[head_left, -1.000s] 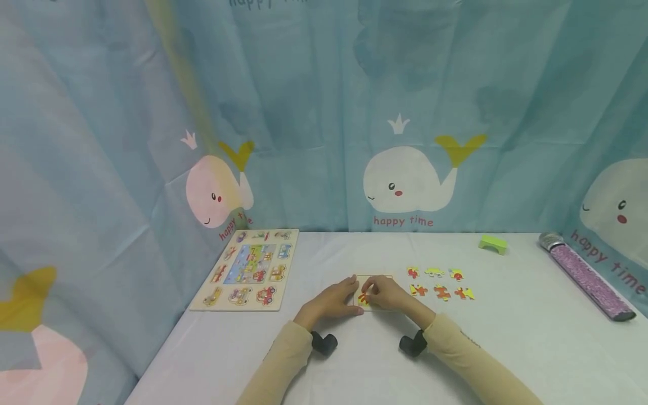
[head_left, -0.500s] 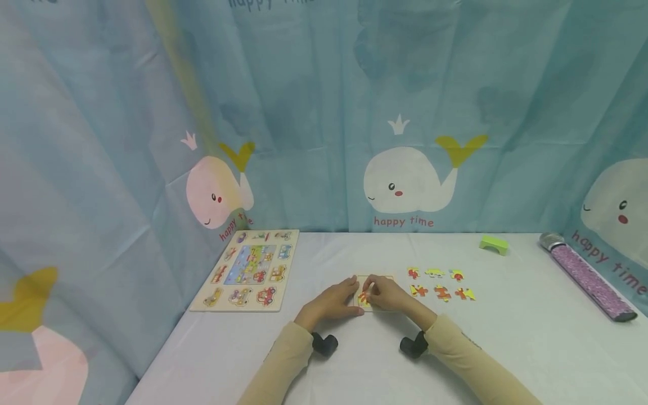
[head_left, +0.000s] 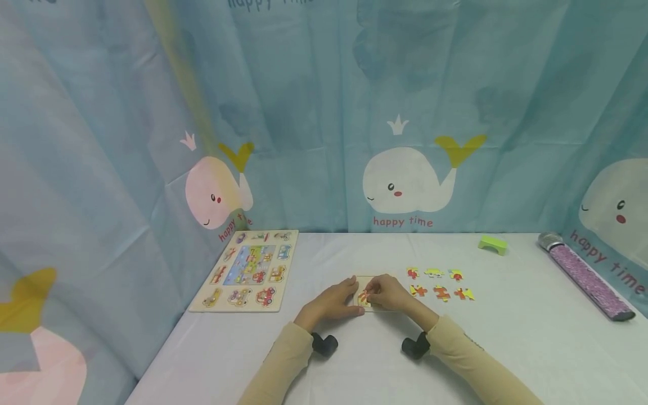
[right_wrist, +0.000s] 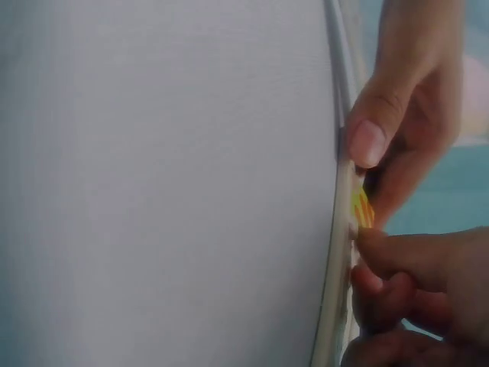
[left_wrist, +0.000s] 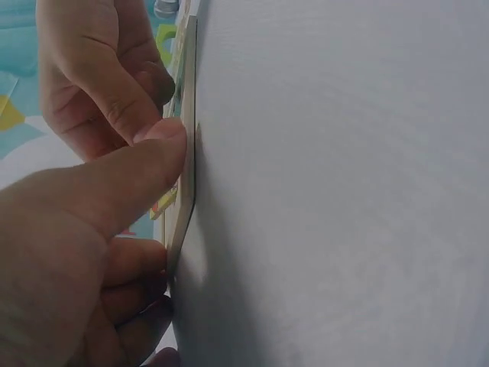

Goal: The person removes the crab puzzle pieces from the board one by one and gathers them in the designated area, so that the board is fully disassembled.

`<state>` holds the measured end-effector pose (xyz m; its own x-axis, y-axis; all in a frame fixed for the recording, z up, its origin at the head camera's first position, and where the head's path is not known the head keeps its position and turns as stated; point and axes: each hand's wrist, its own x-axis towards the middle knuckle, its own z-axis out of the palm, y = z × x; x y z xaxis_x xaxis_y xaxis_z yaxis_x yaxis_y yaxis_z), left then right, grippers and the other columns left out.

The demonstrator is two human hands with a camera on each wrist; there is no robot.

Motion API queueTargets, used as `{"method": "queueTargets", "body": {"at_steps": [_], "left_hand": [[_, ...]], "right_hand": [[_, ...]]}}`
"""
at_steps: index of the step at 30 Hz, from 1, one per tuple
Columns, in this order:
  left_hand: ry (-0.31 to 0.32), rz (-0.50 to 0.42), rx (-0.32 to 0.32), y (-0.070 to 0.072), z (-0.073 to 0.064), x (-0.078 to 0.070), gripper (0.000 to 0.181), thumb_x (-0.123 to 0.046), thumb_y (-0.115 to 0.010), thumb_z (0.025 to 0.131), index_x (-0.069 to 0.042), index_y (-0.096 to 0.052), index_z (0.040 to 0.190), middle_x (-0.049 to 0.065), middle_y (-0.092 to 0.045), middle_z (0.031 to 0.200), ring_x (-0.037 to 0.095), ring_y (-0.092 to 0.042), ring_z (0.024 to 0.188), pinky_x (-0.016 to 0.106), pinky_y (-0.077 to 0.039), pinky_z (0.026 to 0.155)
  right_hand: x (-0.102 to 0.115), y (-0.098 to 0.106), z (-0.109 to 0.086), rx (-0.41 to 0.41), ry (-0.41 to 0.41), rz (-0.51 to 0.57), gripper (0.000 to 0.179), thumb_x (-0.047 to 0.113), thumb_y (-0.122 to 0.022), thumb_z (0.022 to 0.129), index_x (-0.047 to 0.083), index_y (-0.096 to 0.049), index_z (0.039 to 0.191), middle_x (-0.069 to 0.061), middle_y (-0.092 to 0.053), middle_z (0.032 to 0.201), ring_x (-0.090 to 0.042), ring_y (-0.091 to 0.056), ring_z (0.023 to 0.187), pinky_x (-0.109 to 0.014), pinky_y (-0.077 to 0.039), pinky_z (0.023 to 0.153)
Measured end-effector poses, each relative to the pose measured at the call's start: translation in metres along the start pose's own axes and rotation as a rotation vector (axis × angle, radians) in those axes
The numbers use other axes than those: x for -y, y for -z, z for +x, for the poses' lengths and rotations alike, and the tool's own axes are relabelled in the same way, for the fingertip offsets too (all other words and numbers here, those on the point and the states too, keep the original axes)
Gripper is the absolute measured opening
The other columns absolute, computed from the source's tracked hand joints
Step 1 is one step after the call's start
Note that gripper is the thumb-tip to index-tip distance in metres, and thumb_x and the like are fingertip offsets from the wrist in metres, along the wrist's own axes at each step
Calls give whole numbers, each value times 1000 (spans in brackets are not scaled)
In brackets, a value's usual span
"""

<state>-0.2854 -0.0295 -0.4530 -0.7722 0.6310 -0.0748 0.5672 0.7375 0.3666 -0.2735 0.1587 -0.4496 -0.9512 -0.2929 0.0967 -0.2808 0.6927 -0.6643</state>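
A small pale wooden puzzle board [head_left: 362, 280] lies flat on the white table between my hands. My left hand [head_left: 331, 301] steadies its left side; in the left wrist view the thumb presses the board's near edge [left_wrist: 190, 92] and the fingers bend at the side. Over the board, my right hand [head_left: 390, 292] pinches a yellow and orange jigsaw piece [head_left: 364, 298] between thumb and fingers. That piece stands tilted at the board's left part, partly covered by the fingertips. The right wrist view shows its yellow and orange-striped face [right_wrist: 362, 208] beside the left thumb.
Several loose jigsaw pieces [head_left: 441, 292] lie in two rows right of the board. A larger vehicle puzzle [head_left: 286, 281] rests at the left. A green arch block [head_left: 493, 244] and a pink glittery microphone [head_left: 589, 273] are at the right. A whale-print curtain [head_left: 304, 191] hangs behind.
My right hand has shifted slightly right, and the jigsaw piece has turned and tilted a little in its fingers. The left hand stays in place.
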Motion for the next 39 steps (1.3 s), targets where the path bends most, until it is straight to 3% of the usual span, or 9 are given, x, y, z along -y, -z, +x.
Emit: {"method": "queueTargets", "body": {"at_steps": [8, 14, 20, 24, 30, 39], "left_hand": [[8, 0, -6, 2, -2, -3, 73, -49, -59, 84, -7, -38, 140, 6, -27, 151, 22, -28, 138, 36, -27, 111], [15, -1, 0, -3, 0, -4, 72, -50, -60, 84, -9, -39, 140, 5, -27, 151, 21, -28, 138, 36, -27, 111], [41, 18, 16, -4, 2, -1, 74, -52, -58, 84, -10, -36, 142, 4, -25, 152, 22, -27, 139, 37, -27, 111], [48, 17, 11, -4, 3, 1, 76, -52, -58, 84, -11, -33, 143, 4, -23, 153, 21, -26, 139, 36, -26, 112], [28, 28, 14, -3, 3, 1, 76, -51, -58, 84, -8, -33, 143, 6, -23, 153, 23, -25, 140, 36, -26, 112], [40, -3, 5, 0, 3, -1, 75, -50, -59, 84, -9, -34, 142, 5, -23, 153, 22, -25, 140, 38, -25, 112]], "right_hand": [[3, 1, 0, 13, -17, 19, 4, 9, -69, 79, 6, -66, 78, 1, -60, 70, -10, -48, 64, -21, -39, 58], [-5, 4, -2, 24, -43, 80, 5, 13, -68, 81, 8, -67, 80, 1, -65, 78, -9, -54, 69, -23, -45, 62], [-14, 27, -8, -1, -169, 202, 11, 21, -67, 83, 13, -70, 89, 0, -68, 91, -11, -58, 80, -26, -48, 67], [-25, 47, -21, -28, -256, 226, 25, 34, -70, 79, 14, -71, 95, -1, -68, 98, -13, -57, 83, -27, -47, 68], [-49, 69, -52, -54, -328, 202, 31, 34, -74, 76, 11, -72, 97, -2, -68, 97, -13, -52, 76, -26, -43, 63], [-65, 73, -73, -47, -425, 156, 30, 32, -75, 74, 9, -73, 94, -2, -69, 94, -12, -53, 77, -25, -43, 64]]}}
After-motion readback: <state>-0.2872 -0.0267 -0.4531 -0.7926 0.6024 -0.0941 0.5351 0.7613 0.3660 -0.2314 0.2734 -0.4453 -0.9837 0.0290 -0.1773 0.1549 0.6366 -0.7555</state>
